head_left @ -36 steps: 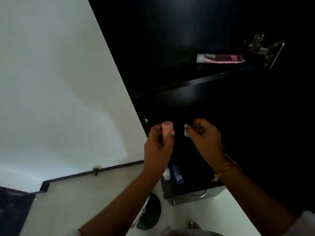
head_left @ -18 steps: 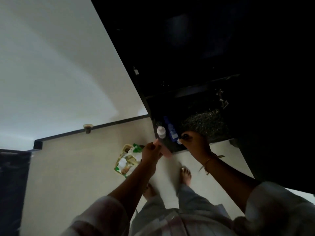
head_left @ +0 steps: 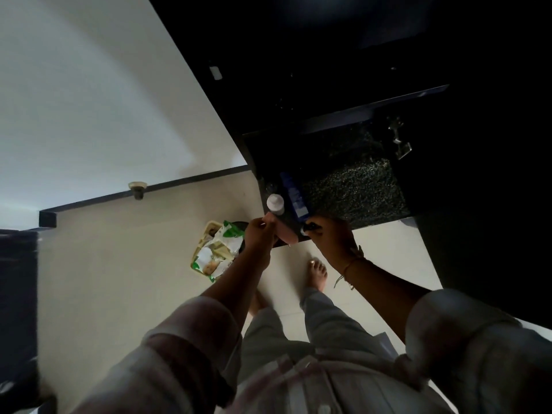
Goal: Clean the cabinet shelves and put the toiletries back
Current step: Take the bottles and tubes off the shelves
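My left hand [head_left: 259, 234] grips a pink tube [head_left: 285, 233], tilted down at the front edge of the dark speckled bottom shelf [head_left: 352, 189]. My right hand [head_left: 328, 234] pinches a small dark item with a white tip [head_left: 309, 228] at the same edge. On the shelf's left end stand a white-capped bottle [head_left: 275, 203] and a blue tube [head_left: 294, 195]. The black cabinet [head_left: 328, 70] above is too dark for its contents to show.
A bin filled with green-and-white packets [head_left: 216, 252] sits on the pale floor left of my hands. My bare feet [head_left: 317, 271] stand below the shelf. A metal hinge [head_left: 400, 141] hangs at the cabinet's right. A white wall and dark skirting lie to the left.
The view has swung down from the upper shelves to the bottom shelf. Both hands have dropped to its front edge, and the pink tube went from upright to tilted downward.
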{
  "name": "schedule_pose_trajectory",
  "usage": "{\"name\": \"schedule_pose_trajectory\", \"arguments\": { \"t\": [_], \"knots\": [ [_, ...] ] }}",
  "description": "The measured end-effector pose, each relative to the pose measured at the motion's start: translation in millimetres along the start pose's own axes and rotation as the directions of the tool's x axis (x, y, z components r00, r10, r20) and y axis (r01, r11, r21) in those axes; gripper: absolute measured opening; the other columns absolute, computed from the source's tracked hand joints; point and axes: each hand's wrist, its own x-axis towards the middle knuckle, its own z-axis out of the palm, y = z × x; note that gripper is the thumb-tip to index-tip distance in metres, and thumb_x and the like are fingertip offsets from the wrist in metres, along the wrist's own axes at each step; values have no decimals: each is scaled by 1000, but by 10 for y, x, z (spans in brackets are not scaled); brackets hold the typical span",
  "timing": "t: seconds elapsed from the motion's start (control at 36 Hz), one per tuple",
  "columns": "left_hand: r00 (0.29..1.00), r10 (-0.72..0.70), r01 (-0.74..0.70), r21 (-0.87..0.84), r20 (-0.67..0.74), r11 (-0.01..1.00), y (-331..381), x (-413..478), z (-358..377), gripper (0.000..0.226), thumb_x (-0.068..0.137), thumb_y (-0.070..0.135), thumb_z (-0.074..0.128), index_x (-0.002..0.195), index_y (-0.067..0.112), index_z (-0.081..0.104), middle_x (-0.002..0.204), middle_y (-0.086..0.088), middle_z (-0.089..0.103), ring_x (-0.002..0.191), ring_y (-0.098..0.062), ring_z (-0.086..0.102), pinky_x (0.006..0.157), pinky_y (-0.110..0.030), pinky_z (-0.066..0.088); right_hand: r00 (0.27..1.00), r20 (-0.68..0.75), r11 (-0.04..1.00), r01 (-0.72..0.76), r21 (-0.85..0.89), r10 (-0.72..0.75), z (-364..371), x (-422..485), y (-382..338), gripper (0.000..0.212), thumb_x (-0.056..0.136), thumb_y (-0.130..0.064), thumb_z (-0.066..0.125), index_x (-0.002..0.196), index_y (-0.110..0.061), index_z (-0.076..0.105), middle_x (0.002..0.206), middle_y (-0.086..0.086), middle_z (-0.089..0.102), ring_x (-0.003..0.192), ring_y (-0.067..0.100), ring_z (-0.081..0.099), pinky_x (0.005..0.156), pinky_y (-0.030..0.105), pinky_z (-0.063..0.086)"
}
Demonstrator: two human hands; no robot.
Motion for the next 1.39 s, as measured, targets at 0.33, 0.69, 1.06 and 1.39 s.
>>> {"name": "schedule_pose_trajectory", "arguments": {
  "t": [0.33, 0.69, 1.06, 1.39],
  "knots": [
    [994, 21, -20, 10, -108, 1000, 3, 92, 72, 33, 91, 22, 63, 99, -9, 58, 91, -18, 63, 68, -16, 62, 41, -13, 45, 999, 37, 994, 36, -102, -32, 64, 223, 115, 24, 81, -17, 71, 105, -15, 71, 108, 12, 68, 93, 31, 67, 79, 46, 55],
    [990, 31, -10, 150, -137, 989, -38, 94, 45, 27, 89, 26, 64, 84, 0, 59, 76, -14, 62, 62, -21, 60, 49, -25, 50, 996, 73, 992, 56, -116, -48, 115, 274, 167, 28, 78, -16, 71, 106, -17, 68, 109, 10, 66, 95, 30, 66, 81, 46, 55],
    [997, 39, -9, 394, -68, 919, 42, -84, -55, 51, 78, 30, 73, 115, 0, 55, 97, -15, 67, 68, -15, 61, 41, -18, 35, 995, 62, 973, 91, -211, -80, -101, 116, -20, 35, 81, -7, 57, 113, -18, 68, 116, 10, 65, 100, 35, 62, 85, 44, 53],
    [714, 672, -601, 664, 195, 446, 404, -981, -271, 49, 83, 28, 70, 125, 14, 49, 122, 0, 48, 113, -17, 41, 91, -22, 32, 968, -103, 909, 175, -378, -230, -546, -285, -432, 43, 86, -39, 64, 124, -20, 60, 123, 4, 62, 106, 27, 59, 81, 35, 52]
  ]
}}
